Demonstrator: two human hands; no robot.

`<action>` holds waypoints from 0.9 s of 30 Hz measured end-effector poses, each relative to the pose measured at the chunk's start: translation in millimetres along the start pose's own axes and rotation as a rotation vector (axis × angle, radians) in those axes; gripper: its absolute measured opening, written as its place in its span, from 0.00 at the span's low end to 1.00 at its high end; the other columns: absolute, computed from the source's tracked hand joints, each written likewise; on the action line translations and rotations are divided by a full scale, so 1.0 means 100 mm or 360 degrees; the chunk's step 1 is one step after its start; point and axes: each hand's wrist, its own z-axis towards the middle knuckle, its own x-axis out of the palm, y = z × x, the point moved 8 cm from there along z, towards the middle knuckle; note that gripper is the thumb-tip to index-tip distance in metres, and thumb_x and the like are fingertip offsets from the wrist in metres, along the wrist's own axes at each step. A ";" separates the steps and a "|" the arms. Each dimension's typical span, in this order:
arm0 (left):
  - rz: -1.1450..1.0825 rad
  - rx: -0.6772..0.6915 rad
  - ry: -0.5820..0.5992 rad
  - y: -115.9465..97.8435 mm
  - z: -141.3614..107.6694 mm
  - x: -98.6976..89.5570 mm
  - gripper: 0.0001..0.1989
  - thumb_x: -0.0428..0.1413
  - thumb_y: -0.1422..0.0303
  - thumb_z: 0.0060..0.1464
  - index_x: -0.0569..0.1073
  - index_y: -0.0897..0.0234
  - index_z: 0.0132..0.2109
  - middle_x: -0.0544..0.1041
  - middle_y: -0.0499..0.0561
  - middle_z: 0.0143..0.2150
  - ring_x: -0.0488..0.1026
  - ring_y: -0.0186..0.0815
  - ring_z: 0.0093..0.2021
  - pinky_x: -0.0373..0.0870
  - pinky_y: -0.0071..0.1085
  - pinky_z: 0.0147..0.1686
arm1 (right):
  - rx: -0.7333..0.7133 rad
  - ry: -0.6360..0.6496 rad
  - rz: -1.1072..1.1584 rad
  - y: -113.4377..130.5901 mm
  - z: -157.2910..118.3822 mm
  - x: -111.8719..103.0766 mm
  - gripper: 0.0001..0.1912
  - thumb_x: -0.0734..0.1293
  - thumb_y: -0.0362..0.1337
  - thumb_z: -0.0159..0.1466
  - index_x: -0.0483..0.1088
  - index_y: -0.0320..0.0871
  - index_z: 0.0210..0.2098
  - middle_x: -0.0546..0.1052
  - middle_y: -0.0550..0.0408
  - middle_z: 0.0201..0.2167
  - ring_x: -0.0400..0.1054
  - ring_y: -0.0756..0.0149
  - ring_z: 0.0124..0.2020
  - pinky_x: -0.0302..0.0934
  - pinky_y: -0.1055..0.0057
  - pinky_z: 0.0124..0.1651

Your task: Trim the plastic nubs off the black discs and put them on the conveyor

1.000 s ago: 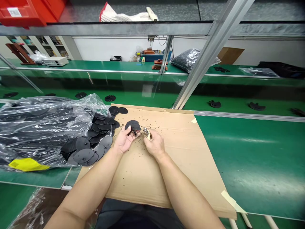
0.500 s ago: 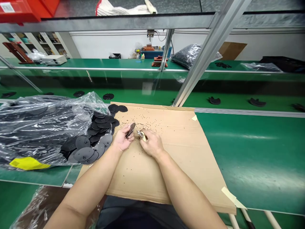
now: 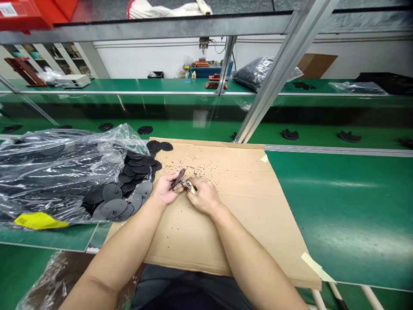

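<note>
My left hand (image 3: 166, 189) pinches a thin black plastic disc (image 3: 178, 178), held on edge above the cardboard sheet (image 3: 251, 211). My right hand (image 3: 204, 196) is closed around small cutting pliers (image 3: 187, 185) with pale handles. Their metal jaws point left and meet the disc's lower right side; whether they grip anything there is too small to tell. Tiny black bits (image 3: 196, 165) lie scattered over the cardboard beyond my hands. To the left, a pile of similar black discs (image 3: 113, 206) spills from a clear plastic bag (image 3: 58, 172).
A slanted metal post (image 3: 274, 77) rises behind the cardboard. Further back, a green conveyor belt (image 3: 193, 118) carries black parts (image 3: 290, 134). A red bin (image 3: 35, 15) and a white glove (image 3: 167, 9) sit on the upper shelf. Tape (image 3: 316, 265) holds the cardboard's near right corner.
The pliers in my right hand have moved left, from a small gap away to against the disc. My left hand keeps hold of the disc, which is tilted a little more.
</note>
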 end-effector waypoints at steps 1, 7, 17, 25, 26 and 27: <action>0.0009 0.0003 0.0006 0.00 0.00 0.00 0.11 0.53 0.76 0.52 0.71 0.71 0.44 0.66 0.45 0.24 0.49 0.21 0.13 0.47 0.22 0.12 | -0.0006 0.0016 0.0016 0.00 0.00 0.00 0.14 0.63 0.32 0.55 0.73 0.48 0.40 0.77 0.55 0.35 0.70 0.63 0.37 0.60 0.71 0.39; 0.0098 0.0035 0.0060 -0.01 0.01 0.01 0.13 0.56 0.75 0.49 0.72 0.71 0.43 0.62 0.43 0.21 0.50 0.22 0.12 0.46 0.22 0.12 | -0.0056 0.0181 0.0120 0.01 0.00 0.02 0.11 0.62 0.30 0.54 0.72 0.48 0.34 0.78 0.57 0.34 0.70 0.64 0.36 0.58 0.73 0.37; 0.0207 0.0091 -0.0101 -0.01 0.03 -0.10 0.13 0.57 0.75 0.46 0.74 0.71 0.42 0.66 0.45 0.21 0.55 0.23 0.14 0.50 0.21 0.12 | 0.0034 0.0303 -0.0127 -0.02 0.01 0.04 0.12 0.62 0.32 0.56 0.73 0.50 0.36 0.79 0.57 0.33 0.71 0.62 0.34 0.56 0.70 0.34; 0.0197 0.0097 -0.0115 0.00 0.03 -0.08 0.14 0.58 0.74 0.46 0.73 0.70 0.43 0.68 0.45 0.23 0.56 0.23 0.14 0.51 0.21 0.12 | 0.0095 0.0330 -0.0008 -0.08 0.00 0.06 0.13 0.62 0.31 0.55 0.73 0.49 0.37 0.79 0.56 0.35 0.71 0.62 0.36 0.58 0.70 0.37; 0.0172 0.0113 -0.0114 -0.01 0.03 -0.07 0.14 0.58 0.74 0.46 0.72 0.69 0.43 0.68 0.45 0.23 0.56 0.23 0.14 0.51 0.21 0.12 | 0.0108 0.0300 0.0057 -0.09 -0.01 0.07 0.13 0.62 0.31 0.55 0.73 0.49 0.37 0.79 0.56 0.35 0.70 0.62 0.37 0.58 0.70 0.38; 0.0145 0.0142 -0.0124 -0.02 0.04 -0.06 0.14 0.58 0.73 0.46 0.72 0.69 0.43 0.68 0.45 0.23 0.57 0.24 0.15 0.52 0.21 0.13 | 0.0128 0.0250 0.0130 -0.11 0.00 0.06 0.12 0.62 0.31 0.55 0.73 0.48 0.37 0.78 0.55 0.36 0.70 0.62 0.37 0.59 0.70 0.39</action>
